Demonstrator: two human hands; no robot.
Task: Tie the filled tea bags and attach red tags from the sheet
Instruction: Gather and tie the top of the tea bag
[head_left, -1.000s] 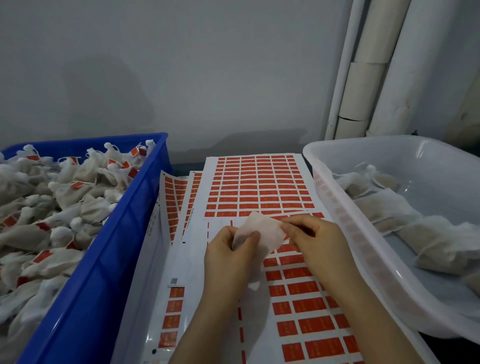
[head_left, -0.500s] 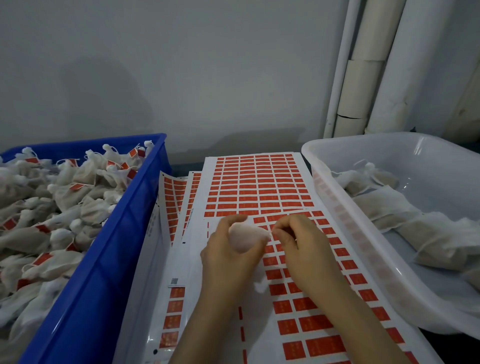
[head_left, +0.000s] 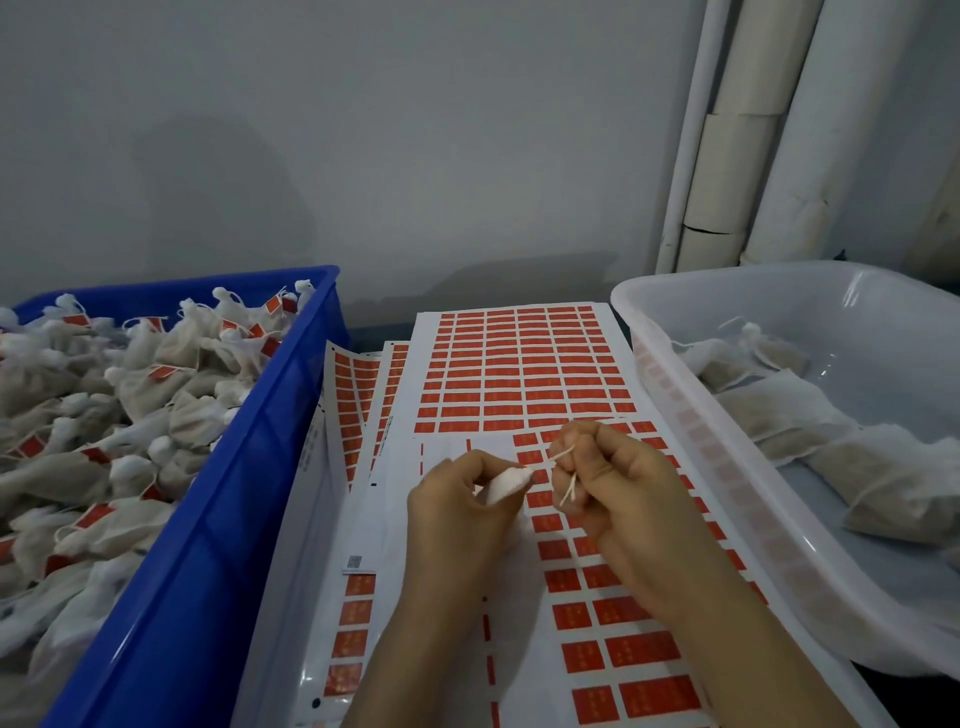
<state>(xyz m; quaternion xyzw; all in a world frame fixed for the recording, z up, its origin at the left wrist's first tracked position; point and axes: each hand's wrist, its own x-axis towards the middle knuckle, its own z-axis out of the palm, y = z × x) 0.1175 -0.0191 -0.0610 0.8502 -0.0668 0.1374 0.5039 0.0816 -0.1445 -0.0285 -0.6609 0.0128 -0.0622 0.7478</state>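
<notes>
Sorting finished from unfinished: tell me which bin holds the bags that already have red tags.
The blue bin on the left; its tied bags carry red tags. The clear bin on the right holds untagged bags.

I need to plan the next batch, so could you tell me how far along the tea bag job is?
Done: the blue crate is piled with tied, tagged bags. In hand: the left hand holds one tea bag while the right hand pulls its string. Left: untied bags in the clear tub, many red tags.
</notes>
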